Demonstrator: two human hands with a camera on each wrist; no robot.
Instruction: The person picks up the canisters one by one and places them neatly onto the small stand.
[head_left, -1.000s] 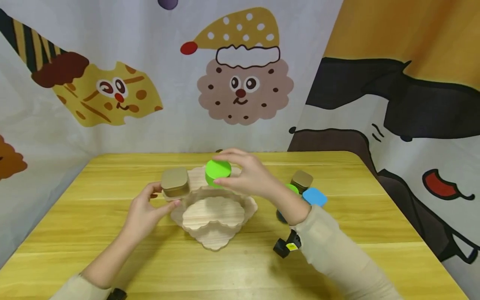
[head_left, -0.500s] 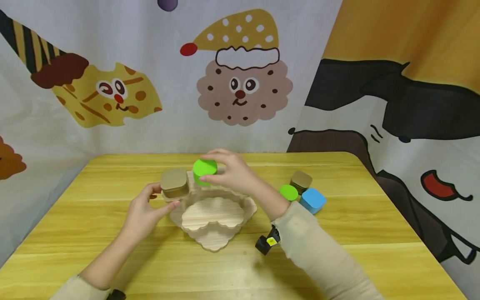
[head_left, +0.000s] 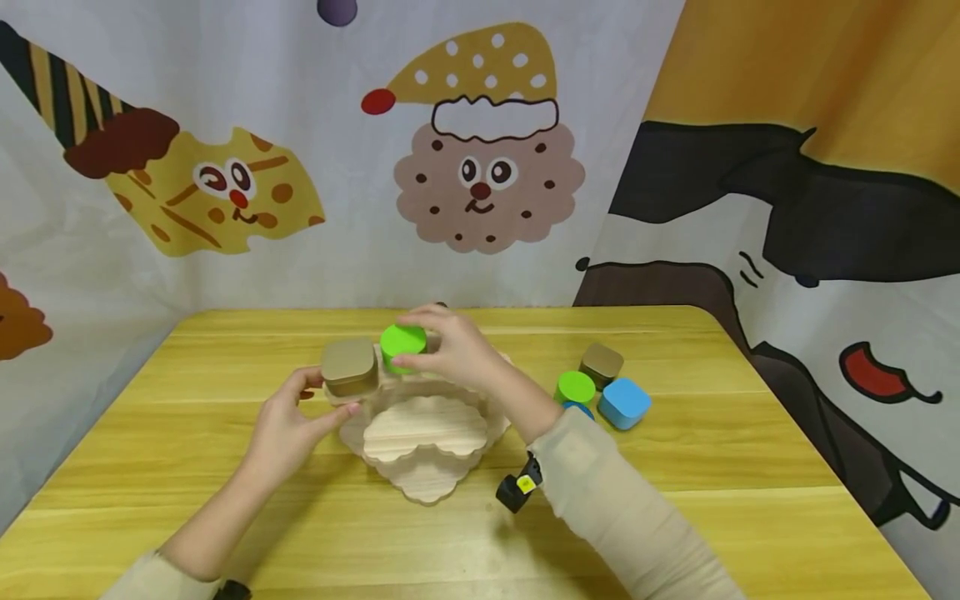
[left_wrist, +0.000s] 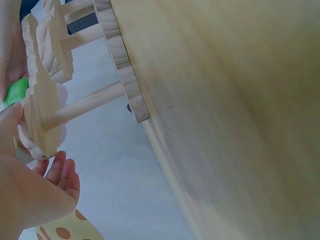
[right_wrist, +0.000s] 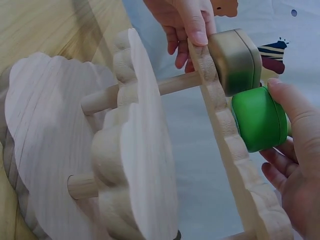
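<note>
Green tin (head_left: 402,342) up on the top tier of the wooden stand (head_left: 425,433), and the right hand (head_left: 450,354) has it pinched, fingers curled over the lid and round the sides. From the right wrist view the tin's base sits against the top board, right beside the gold tin (head_left: 349,367), the two tins touching or all but touching. The left hand (head_left: 288,425) is over at the stand's left edge, thumb and fingers gripping the rim of that top board just below the gold tin. The left wrist view shows those fingertips (left_wrist: 59,167) wrapped round the scalloped edge, the dowels running down to the lower board.

The stand has three cloud-shaped tiers joined by round pegs, stepping out toward the person, and it stands in the middle of the yellow bench (head_left: 675,500). Off to the right on the bench waits a small cluster: a second green tin (head_left: 575,387), a blue tin (head_left: 625,402) just beside it, and another gold one (head_left: 602,363) behind them. A beige sleeve (head_left: 615,517) covers the right forearm, with a small black device (head_left: 517,492) strapped at the wrist. Cartoon-printed cloth (head_left: 480,167) hangs behind the bench.
</note>
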